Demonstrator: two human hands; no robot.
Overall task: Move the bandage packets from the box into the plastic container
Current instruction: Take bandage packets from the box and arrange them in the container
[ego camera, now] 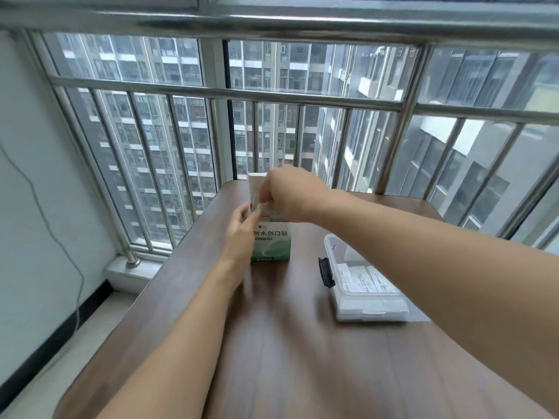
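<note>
Toward the far edge of the table (pixel 272 343), near its left side, the box (pixel 270 240) stands upright with its top flap open. That orientation keeps the opening facing up so packets come out vertically, which I take to be the reason it isn't lying flat.

My left hand (pixel 240 234) sits against the box's left face, fingers roughly straight and pressing, thumb side near the top corner. Judged purpose: brace the box so it doesn't tip or slide while the other hand pulls. I can't tell if the thumb hooks the rim.

My right hand (pixel 286 193) is over the opening, fingertips pinched narrow on something thin and pale at the box mouth, most likely a bandage packet (pixel 259 204), though motion blur stops me confirming it's a packet rather than the flap edge.

The plastic container (pixel 367 285) lies well apart to the right, nearer the right edge, open with its lid hinged back toward the far side and a black latch (pixel 326 272) on its left wall. White packets already lie flat inside. Placement on the right suits a short carry for the right hand.

Stage, as I read it: mid-task, one more extraction under way.
</note>
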